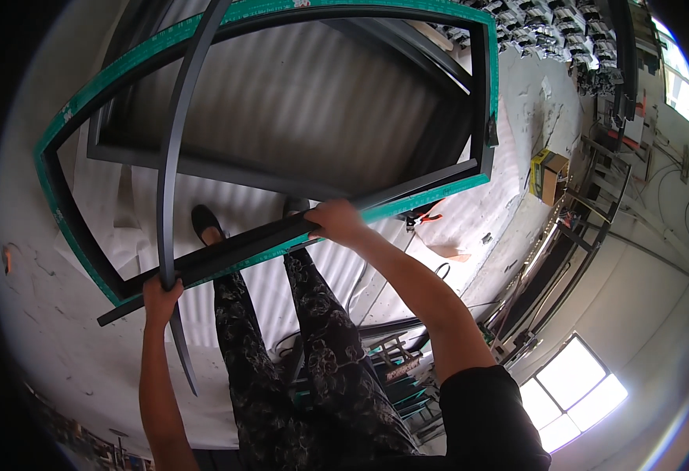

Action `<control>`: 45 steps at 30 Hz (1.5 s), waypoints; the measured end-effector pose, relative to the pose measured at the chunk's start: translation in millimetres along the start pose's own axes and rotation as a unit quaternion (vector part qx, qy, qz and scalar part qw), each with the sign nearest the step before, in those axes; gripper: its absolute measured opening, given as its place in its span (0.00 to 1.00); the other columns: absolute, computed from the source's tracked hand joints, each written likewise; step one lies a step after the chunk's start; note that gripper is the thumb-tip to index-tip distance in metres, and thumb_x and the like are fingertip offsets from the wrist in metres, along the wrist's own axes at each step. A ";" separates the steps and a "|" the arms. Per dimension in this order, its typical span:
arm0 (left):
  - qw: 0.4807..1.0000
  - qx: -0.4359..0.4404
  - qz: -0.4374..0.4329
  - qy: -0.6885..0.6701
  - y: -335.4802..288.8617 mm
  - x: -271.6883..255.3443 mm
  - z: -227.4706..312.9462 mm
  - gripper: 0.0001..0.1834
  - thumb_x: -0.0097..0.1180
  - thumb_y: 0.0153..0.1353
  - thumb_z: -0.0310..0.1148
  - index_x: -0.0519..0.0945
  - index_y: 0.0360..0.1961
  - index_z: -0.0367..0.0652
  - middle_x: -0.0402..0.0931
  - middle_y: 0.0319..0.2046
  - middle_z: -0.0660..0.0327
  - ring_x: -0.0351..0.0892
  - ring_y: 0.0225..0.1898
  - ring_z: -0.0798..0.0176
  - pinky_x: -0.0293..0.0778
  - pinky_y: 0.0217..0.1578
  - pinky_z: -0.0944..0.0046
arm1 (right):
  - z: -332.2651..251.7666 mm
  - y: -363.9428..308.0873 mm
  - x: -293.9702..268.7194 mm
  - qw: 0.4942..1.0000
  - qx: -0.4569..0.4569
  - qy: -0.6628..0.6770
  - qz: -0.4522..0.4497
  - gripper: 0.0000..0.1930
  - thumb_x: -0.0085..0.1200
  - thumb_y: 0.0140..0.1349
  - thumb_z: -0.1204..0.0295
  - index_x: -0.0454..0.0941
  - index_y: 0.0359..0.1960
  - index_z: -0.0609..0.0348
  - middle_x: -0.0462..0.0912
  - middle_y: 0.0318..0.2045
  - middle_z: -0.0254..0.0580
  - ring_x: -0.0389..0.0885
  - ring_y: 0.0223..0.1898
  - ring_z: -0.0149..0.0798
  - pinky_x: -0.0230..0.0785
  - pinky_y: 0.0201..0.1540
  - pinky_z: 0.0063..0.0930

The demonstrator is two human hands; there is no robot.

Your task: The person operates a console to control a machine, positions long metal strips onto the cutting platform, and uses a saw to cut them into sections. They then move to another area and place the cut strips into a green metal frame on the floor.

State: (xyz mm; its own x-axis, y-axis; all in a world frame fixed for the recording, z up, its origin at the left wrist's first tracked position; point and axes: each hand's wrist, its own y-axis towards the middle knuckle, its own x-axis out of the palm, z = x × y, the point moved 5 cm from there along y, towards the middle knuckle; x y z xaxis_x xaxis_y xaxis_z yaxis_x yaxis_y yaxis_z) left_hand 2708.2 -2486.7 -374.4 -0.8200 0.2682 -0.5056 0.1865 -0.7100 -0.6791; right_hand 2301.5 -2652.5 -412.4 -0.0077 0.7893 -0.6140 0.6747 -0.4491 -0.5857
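Observation:
A large rectangular dark metal frame (482, 94) with green protective tape on its edges is held up in front of me. My left hand (161, 297) grips a long thin dark strip (178, 125) that curves up across the frame's left part. My right hand (335, 221) rests closed on a loose dark bar (226, 251) lying along the frame's near edge. My legs in patterned trousers and dark shoes show through and below the frame.
White corrugated sheeting (297, 102) covers the floor under the frame. A yellow and brown cardboard box (547, 173) stands at right, near metal racks (564, 235). Orange-handled pliers (429, 216) lie by the frame's right corner. Bright windows (576, 388) at lower right.

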 end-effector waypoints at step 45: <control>0.997 -0.002 0.064 0.049 51.6 53.4 -32.6 0.20 0.64 0.43 0.43 0.84 0.35 0.42 0.81 0.31 0.54 0.80 0.39 0.49 0.62 0.61 0.48 | -37.4 40.2 37.3 0.998 -0.040 -0.043 0.034 0.26 0.68 0.49 0.56 0.77 0.47 0.56 0.81 0.37 0.45 0.77 0.40 0.50 0.68 0.43 0.45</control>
State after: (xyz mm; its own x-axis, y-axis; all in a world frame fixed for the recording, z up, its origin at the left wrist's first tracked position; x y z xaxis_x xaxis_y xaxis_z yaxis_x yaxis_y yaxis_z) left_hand 2691.7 -2487.7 -453.8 -0.7324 0.2391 -0.6375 0.2881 -0.7395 -0.6084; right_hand 2356.0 -2625.5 -439.1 -0.0211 0.7174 -0.6963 0.7322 -0.4631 -0.4993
